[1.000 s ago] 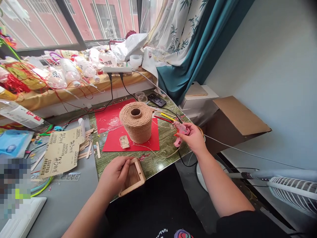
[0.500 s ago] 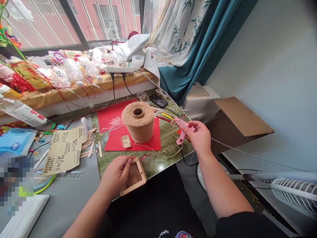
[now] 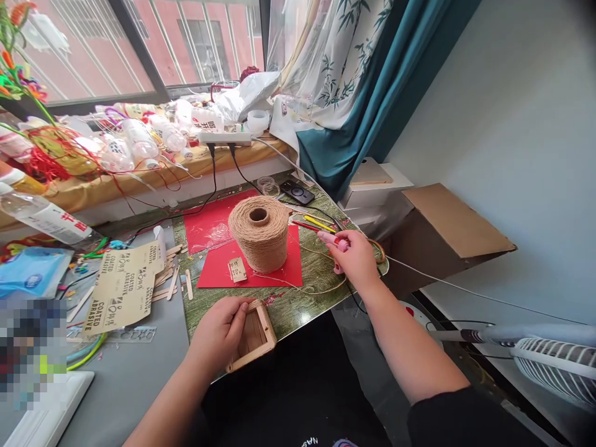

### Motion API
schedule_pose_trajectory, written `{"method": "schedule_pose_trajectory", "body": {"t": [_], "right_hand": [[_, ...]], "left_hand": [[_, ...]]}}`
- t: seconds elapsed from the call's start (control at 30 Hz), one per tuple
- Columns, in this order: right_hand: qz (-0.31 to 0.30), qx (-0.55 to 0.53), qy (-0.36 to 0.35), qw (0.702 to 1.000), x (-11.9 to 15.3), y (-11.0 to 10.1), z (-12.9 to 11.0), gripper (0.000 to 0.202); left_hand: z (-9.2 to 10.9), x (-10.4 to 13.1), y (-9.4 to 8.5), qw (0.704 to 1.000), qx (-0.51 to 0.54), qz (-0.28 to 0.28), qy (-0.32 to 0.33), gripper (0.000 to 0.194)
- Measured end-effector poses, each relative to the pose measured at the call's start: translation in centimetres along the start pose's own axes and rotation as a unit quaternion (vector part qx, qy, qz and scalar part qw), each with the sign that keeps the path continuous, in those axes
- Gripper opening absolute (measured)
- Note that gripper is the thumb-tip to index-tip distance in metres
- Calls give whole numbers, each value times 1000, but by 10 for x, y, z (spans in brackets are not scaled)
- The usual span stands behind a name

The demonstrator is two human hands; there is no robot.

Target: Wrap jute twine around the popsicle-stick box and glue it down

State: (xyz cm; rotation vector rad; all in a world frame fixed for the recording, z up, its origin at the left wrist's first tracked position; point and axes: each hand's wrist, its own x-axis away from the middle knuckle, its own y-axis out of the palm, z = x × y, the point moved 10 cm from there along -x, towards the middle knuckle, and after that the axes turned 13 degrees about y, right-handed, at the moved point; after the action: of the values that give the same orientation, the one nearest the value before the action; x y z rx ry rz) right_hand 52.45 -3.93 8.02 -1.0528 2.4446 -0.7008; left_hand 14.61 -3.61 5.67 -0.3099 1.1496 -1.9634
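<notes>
My left hand [image 3: 220, 328] grips the upper left edge of a small wooden stick box [image 3: 254, 356], its open side tilted up at the table's front edge. In my right hand [image 3: 357, 261] is a pink hot glue gun [image 3: 328, 238], low over the right side of the table; my fingers hide part of it. Between the hands, farther back, a large spool of twine [image 3: 261, 248] stands upright on red sheets [image 3: 209, 267]. A loose strand of twine [image 3: 321, 290] runs from it toward the right hand. A small paper label [image 3: 237, 269] leans beside the spool.
Sandpaper sheets [image 3: 123, 285] and wooden sticks [image 3: 189, 284] lie to the left. Red and yellow pens [image 3: 319, 223] and a black phone-like device [image 3: 297, 192] are behind the right hand. Plastic bottles [image 3: 139, 139] and a power strip [image 3: 224, 138] line the sill. A fan [image 3: 554, 366] stands right.
My right hand has moved left and down with the glue gun, closer to the table. My left hand keeps the box in nearly the same place.
</notes>
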Motion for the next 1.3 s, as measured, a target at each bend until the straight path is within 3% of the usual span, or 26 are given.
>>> {"method": "schedule_pose_trajectory", "body": {"t": [0.1,0.2,0.33,0.43,0.53,0.6,0.63,0.7,0.8,0.9,1.13,1.3], "right_hand": [[-35,41,-54,997,-3,23,-13,18],[-29,57,-82,995,-7,35,-17,12],[-40,63,-86,993,-10,40,-13,19],[-24,52,-106,993,-2,29,-14,36],[70,32,-166,983,26,-2,-28,40],[95,3,-218,971,57,-14,-43,36],[74,-17,-241,968,73,-13,-50,34],[-27,-64,-249,966,102,4,-62,27],[-212,-151,-139,956,134,51,-63,13],[-328,-221,-20,918,156,96,-59,13],[-407,-326,108,846,167,148,-56,22],[-445,-354,177,803,170,168,-59,31]], "left_hand": [[1,-1,-1,1000,-5,0,-3,32],[4,-2,-3,1000,-10,4,1,32],[6,-2,-4,1000,-5,6,1,32],[6,-1,-3,1000,6,2,-1,32],[6,-1,-2,1000,18,-2,-2,34],[7,-2,-2,1000,24,-4,-1,34],[7,-2,-2,1000,26,-5,-2,34],[8,-2,-2,1000,26,-7,-3,34],[10,-3,-2,1000,23,-9,1,32],[13,-5,-3,1000,22,-12,4,29],[13,-6,-2,999,31,-10,-9,26],[12,-6,-3,999,38,-9,-17,25]]}}
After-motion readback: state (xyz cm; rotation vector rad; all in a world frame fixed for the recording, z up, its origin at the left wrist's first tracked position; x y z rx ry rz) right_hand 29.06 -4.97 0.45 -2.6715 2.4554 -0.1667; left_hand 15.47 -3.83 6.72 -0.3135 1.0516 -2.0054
